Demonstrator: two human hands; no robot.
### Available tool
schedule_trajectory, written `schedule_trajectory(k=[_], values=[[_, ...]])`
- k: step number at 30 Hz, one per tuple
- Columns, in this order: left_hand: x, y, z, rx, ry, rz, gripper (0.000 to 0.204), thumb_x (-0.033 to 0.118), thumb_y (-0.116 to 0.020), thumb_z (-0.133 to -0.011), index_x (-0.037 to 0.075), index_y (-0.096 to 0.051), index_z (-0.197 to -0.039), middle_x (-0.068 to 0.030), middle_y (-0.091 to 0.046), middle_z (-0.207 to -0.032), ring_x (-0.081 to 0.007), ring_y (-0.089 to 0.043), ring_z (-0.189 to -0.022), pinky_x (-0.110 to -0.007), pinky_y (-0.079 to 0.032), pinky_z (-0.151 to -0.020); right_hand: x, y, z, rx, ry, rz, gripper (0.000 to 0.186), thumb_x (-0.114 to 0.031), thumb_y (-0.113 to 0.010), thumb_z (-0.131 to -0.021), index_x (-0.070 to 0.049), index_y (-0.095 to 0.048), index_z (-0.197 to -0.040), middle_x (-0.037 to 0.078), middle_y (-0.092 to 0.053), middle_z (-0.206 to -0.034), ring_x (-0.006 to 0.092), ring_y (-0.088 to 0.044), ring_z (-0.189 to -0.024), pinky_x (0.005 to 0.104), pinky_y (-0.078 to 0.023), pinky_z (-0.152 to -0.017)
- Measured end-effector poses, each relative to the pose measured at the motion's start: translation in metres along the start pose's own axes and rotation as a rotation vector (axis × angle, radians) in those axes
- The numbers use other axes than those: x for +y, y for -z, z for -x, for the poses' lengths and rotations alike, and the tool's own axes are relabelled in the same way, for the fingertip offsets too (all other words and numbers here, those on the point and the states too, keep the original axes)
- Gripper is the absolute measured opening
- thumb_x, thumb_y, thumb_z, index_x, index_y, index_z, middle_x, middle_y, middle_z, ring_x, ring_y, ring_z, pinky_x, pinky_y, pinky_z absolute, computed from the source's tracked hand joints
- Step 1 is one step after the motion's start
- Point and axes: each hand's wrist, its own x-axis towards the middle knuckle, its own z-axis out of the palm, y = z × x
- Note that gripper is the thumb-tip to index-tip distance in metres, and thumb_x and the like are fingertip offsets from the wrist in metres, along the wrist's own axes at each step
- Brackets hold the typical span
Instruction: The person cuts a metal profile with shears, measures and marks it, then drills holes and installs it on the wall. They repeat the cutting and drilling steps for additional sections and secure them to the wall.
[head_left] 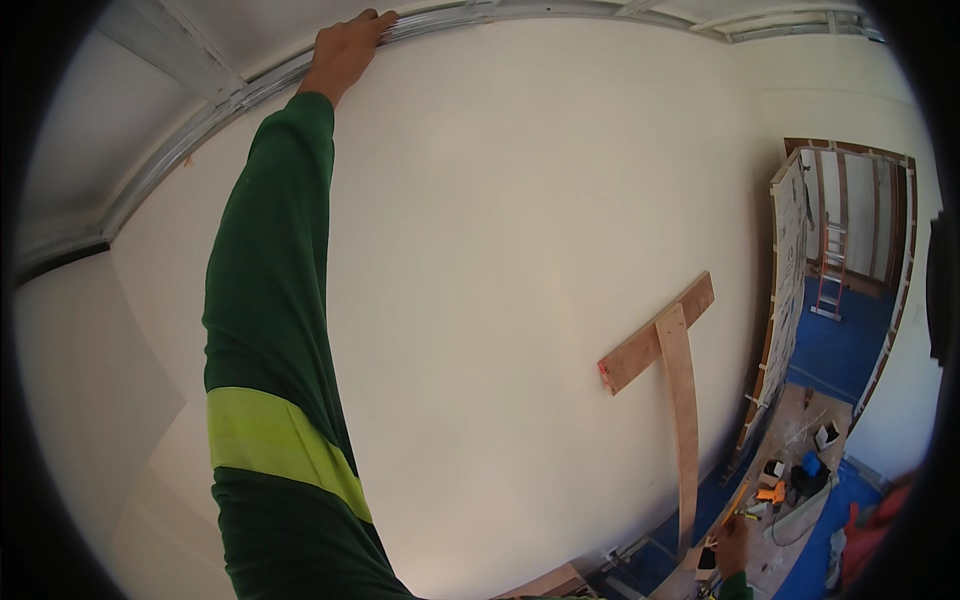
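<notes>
High on the left, my left arm in a green sleeve with a lime band reaches up to the ceiling edge. My left hand (pixel 345 55) is closed around a silvery metal channel (pixel 440 20) that runs along the top of the wall. Low on the right, my right hand (pixel 733 545) is small in view, its fingers closed. A slim yellow stick-like thing (pixel 738 497) rises from its fingers; its exact kind is too small to tell.
A T-shaped wooden prop (pixel 678 400) leans by the cream wall (pixel 500 250). At right, a door (pixel 785 290) stands ajar, with a stepladder (pixel 832 265) beyond. Below lie an orange power tool (pixel 770 493), boxes and blue floor covering (pixel 840 340). Ceiling framing (pixel 170 60) crosses overhead.
</notes>
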Motion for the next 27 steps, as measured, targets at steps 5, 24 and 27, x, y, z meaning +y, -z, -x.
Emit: schedule_trajectory(k=[5, 24, 27], values=[[-0.008, -0.011, -0.003, 0.003, -0.027, 0.021, 0.035, 0.012, -0.057, -0.107, 0.021, -0.066, -0.139, -0.0096, -0.077, -0.119, -0.0402, -0.077, -0.098, -0.051, -0.062, -0.084, -0.005, -0.012, 0.004, -0.036, -0.009, 0.004, 0.009, -0.009, -0.064, -0.104, -0.005, -0.057, -0.108, 0.006, -0.069, -0.085, 0.0126, -0.066, -0.070, 0.0289, -0.054, -0.059], [0.006, -0.014, -0.020, -0.133, 0.110, -0.151, 0.022, 0.021, -0.064, -0.106, 0.006, -0.074, -0.118, -0.0204, -0.080, -0.104, -0.0416, -0.079, -0.101, -0.054, -0.062, -0.088, -0.613, -0.119, -0.064, -0.163, 1.382, 0.018, 0.019, -0.014, -0.070, -0.109, -0.001, -0.058, -0.105, 0.004, -0.051, -0.084, 0.0127, -0.047, -0.075, 0.0335, -0.042, -0.066], [0.005, -0.017, -0.021, -0.113, 0.113, -0.146, 0.022, 0.021, -0.064, -0.106, 0.005, -0.074, -0.117, -0.0201, -0.080, -0.105, -0.0413, -0.079, -0.100, -0.054, -0.062, -0.087, -0.720, -0.131, -0.064, 0.072, 1.656, 0.307, 0.015, -0.015, -0.071, -0.107, -0.003, -0.071, -0.116, 0.003, -0.065, -0.093, 0.0164, -0.063, -0.088, 0.0296, -0.054, -0.085]])
